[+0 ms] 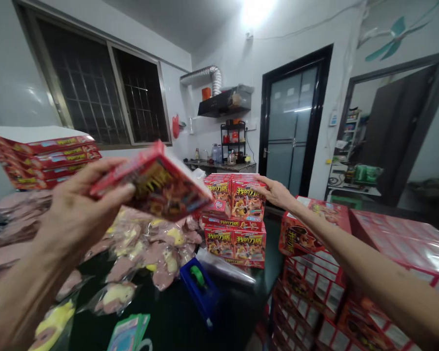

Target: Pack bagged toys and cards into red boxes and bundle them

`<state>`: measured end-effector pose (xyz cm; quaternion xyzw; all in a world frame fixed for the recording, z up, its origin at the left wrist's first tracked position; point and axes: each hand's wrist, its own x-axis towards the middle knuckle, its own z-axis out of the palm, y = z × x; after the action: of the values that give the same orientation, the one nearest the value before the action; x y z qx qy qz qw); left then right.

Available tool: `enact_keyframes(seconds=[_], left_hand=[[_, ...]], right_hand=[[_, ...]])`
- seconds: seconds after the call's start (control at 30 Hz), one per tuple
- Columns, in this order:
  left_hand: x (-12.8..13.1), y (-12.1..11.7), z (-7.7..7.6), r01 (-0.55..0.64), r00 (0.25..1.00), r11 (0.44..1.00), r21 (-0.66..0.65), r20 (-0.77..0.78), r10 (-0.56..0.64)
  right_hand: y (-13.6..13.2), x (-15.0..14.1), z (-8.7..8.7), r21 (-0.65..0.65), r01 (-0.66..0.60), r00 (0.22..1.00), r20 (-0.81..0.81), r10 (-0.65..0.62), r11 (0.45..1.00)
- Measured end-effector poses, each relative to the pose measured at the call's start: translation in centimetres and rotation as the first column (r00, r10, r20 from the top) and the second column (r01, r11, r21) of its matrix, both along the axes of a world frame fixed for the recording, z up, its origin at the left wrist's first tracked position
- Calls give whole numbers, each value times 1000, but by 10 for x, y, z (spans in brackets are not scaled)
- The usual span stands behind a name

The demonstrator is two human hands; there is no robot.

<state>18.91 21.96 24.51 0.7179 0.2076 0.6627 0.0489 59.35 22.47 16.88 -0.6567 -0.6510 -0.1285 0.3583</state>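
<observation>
Glossy red card makes up the small printed box [161,183], held tilted in the air just left of the stack of red boxes [234,224]. The left hand [78,204] clamps its lower edge, fingers together, a steady hold that leaves the printed face showing. The right hand [276,192], fingers together and outstretched, reaches the stack's top. Left of the stack lie soft toys in clear plastic bags [149,253]; before it sits a blue tape dispenser [199,287]; right of it rise red cartons [310,292].
</observation>
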Motion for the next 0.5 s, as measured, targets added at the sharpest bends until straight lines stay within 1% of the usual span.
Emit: enact_keyframes(seconds=[0.03,0.07,0.1,0.17,0.23,0.33,0.43,0.5], left_hand=[[8,11,9,98,993,994,-39,64,-95],[16,22,17,185,977,982,-34,113,-180],[24,32,24,247,962,969,-19,124,-243],[44,51,34,331,942,942,-53,73,-327],[65,67,36,388,919,917,-91,-44,-393],[94,85,25,424,878,893,-149,-176,-446],[111,101,7,425,807,851,-307,-296,-510],[119,109,-6,409,763,824,-392,-348,-545]], right_hand=[[-1,0,-1,6,-10,1000,-4,10,1000],[-1,0,-1,11,-20,1000,-8,21,1000],[-1,0,0,15,-32,999,-11,32,999],[-1,1,0,20,-54,998,-17,54,998],[-1,2,1,23,-71,997,-24,72,997],[0,4,1,19,-91,995,-32,92,996],[1,5,1,8,-110,993,-35,111,994],[1,7,0,1,-111,993,-38,111,994]])
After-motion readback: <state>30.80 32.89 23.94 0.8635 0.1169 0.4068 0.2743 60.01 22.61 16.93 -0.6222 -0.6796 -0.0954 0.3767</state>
